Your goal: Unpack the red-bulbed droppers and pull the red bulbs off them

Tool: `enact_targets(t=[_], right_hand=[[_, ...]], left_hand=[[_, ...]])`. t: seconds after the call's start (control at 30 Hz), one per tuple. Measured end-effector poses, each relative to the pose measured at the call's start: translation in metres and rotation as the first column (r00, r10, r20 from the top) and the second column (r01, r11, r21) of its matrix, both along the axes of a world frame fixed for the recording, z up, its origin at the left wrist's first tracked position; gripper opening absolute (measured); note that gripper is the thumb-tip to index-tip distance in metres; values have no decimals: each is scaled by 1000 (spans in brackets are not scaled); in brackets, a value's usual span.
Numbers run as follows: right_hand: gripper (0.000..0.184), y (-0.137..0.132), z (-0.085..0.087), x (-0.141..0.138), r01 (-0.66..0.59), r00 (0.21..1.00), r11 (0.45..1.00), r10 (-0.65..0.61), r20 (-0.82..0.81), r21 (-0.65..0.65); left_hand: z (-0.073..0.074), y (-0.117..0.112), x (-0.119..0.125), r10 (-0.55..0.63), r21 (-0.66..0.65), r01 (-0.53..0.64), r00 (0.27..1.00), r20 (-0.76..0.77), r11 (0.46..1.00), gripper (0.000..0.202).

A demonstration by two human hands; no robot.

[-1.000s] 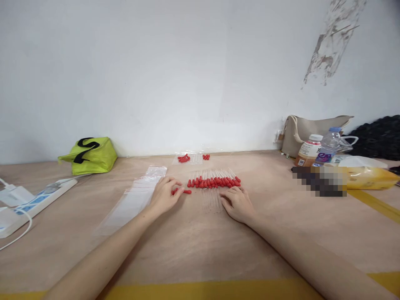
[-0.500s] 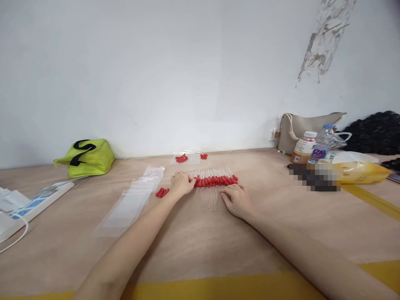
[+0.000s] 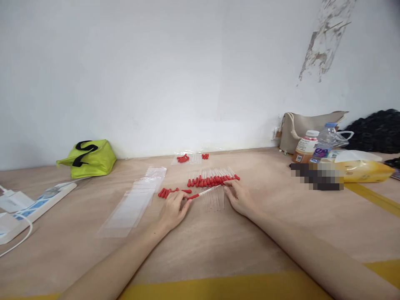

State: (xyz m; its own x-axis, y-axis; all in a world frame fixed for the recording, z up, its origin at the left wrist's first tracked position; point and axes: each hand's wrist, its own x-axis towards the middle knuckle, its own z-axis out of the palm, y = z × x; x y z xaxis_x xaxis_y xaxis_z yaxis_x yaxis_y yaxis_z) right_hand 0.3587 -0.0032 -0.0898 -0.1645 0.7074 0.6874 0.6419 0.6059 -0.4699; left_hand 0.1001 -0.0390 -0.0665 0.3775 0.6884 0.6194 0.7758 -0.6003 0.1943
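My left hand [image 3: 174,208] pinches the red rubber bulb of a dropper [image 3: 208,191], whose clear thin tube slants up to the right. The tube's other end is at the fingertips of my right hand [image 3: 240,198], which are closed on it. Just behind is a row of droppers with red bulbs [image 3: 212,181], their clear tubes pointing to the wall. Several bare clear tubes [image 3: 213,202] lie between my hands on the table. Loose red rubber bulbs [image 3: 165,192] form a small heap beyond my left hand.
Clear zip bags [image 3: 131,208] lie on the left. Further back, more red bulbs [image 3: 183,158] rest on clear plastic. A power strip [image 3: 40,204] and a lime-green bag [image 3: 93,158] are left; bottles [image 3: 306,146], a tissue pack [image 3: 362,171] and a beige bag [image 3: 289,133] are right.
My left hand has come back toward me from the row and now holds a dropper's red bulb. My right hand has closed on the tube's end, slightly further forward.
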Motion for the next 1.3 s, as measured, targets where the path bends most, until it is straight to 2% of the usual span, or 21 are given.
enact_targets(t=[0.1,0.17,0.27,0.4,0.6,0.73,0.77,0.93,1.13,1.3], right_hand=[[28,-1,1,2,-4,998,999,1,-61,-43],[31,-4,5,2,-29,999,999,28,-41,-36],[34,-12,10,0,-108,988,994,103,113,34],[31,-17,11,-5,-224,931,966,172,323,132],[22,-14,7,-8,-295,896,931,193,400,213],[22,-17,9,-10,-309,883,929,200,425,202],[22,-17,9,-10,-306,881,931,198,429,198],[22,-18,10,-11,-315,871,929,202,449,193],[23,-18,10,-10,-349,852,924,246,463,153],[23,-19,10,-9,-365,851,922,274,448,131]], left_hand=[[-3,1,3,-24,23,24,1000,-13,999,10],[-2,2,5,-57,39,59,998,-38,998,9],[-2,2,5,-93,78,98,993,-69,992,8],[-5,2,6,-136,126,146,987,-85,981,7],[-7,-1,14,-189,149,192,981,-32,970,3],[-6,-1,19,-198,105,202,979,-47,974,36],[-6,-1,20,-206,99,212,976,-70,972,39],[-6,0,24,-239,134,257,961,-138,957,22],[-5,0,27,-280,205,319,939,-198,925,19],[-2,0,25,-267,245,315,941,-209,917,13]])
